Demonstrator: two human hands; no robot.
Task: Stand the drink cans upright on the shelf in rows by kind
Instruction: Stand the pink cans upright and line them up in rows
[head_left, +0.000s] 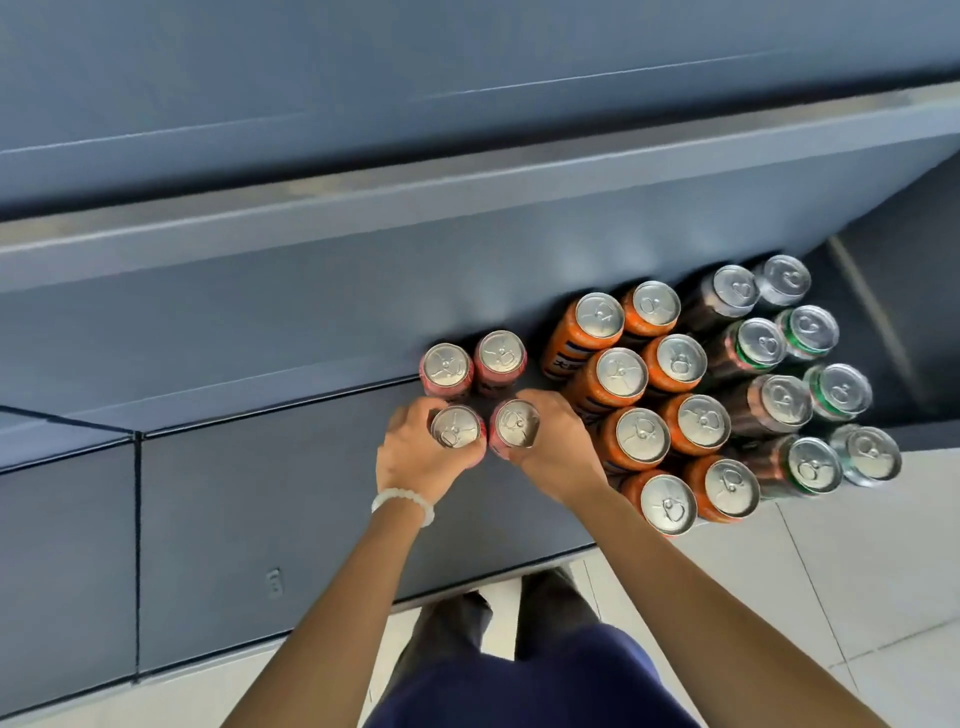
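— On the grey shelf (311, 467), what stands where?

— At three o'clock, orange cans (644, 436) stand upright in two rows; past them, dark cans (779, 405) in a row, then a row of green-banded cans (839, 392) headed by a silver-sided can. At centre, two pink cans (472, 364) stand side by side.

— And the hands?

— At six o'clock from that pair. The left hand (415, 452) curls round a pink can (455, 426); its wrist wears a white bracelet (402, 504). The right hand (558, 447) wraps another pink can (516, 423). Both cans are upright, just beside each other.
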